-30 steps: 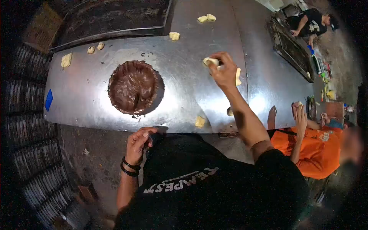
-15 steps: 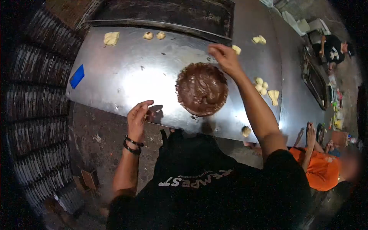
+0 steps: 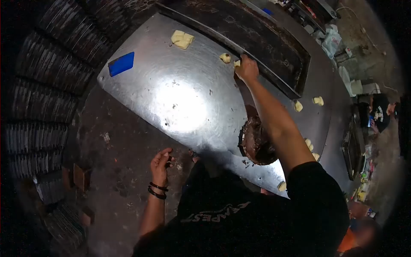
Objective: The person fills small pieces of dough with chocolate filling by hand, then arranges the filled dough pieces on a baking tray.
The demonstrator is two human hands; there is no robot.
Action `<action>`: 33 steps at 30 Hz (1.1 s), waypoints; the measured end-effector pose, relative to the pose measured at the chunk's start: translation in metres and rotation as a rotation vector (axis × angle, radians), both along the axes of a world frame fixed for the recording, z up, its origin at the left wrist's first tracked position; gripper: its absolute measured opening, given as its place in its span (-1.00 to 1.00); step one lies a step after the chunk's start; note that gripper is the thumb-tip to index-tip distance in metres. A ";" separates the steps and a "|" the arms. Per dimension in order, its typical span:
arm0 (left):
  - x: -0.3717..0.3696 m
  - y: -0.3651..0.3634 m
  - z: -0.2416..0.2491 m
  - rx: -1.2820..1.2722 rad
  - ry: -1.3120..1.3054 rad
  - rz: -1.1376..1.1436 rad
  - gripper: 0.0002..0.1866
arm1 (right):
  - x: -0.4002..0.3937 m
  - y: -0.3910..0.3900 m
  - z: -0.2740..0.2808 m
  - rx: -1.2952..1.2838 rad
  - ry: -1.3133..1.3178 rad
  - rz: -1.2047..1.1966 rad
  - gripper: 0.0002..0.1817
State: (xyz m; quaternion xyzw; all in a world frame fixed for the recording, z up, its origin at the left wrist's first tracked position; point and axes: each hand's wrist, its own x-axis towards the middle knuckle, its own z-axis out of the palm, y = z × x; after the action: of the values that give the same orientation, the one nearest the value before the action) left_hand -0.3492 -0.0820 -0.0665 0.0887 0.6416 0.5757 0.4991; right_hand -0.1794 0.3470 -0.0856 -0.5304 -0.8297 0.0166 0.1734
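Observation:
My right hand reaches far across the metal table, its fingers curled against a small pale dough ball that they partly cover. Just left of it lies another dough ball with a dark top. Under my right forearm stands a round tub of chocolate filling, half hidden by the arm. My left hand hangs in front of the table's near edge, its fingers loosely bent and apart, with dark smears at the tips. Nothing is seen held in it.
A dark baking tray runs along the far side. On the table lie a blue scraper, a flat dough piece and several more dough pieces on the right. Tray racks stand at left; a person is at far right.
My right hand has moved from beyond the chocolate tub to the dough balls near the tray. The view has turned, so the table appears tilted. My left hand remains low and apart from things.

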 end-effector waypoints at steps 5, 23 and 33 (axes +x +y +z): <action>-0.017 0.028 0.013 0.078 0.014 0.015 -0.69 | -0.005 -0.020 0.016 -0.031 0.332 -0.044 -0.54; 0.034 0.005 0.049 0.108 0.033 0.047 -0.70 | -0.046 -0.025 0.012 -0.206 0.406 -0.151 -0.46; -0.045 0.031 0.044 0.126 -0.044 -0.088 -0.74 | -0.049 -0.023 0.010 -0.296 0.530 -0.060 -0.41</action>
State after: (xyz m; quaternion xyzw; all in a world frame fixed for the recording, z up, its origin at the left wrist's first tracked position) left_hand -0.3941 -0.0514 -0.0225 0.1353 0.5883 0.5943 0.5315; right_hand -0.2288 0.3237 -0.0755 -0.5515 -0.7279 0.2699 0.3053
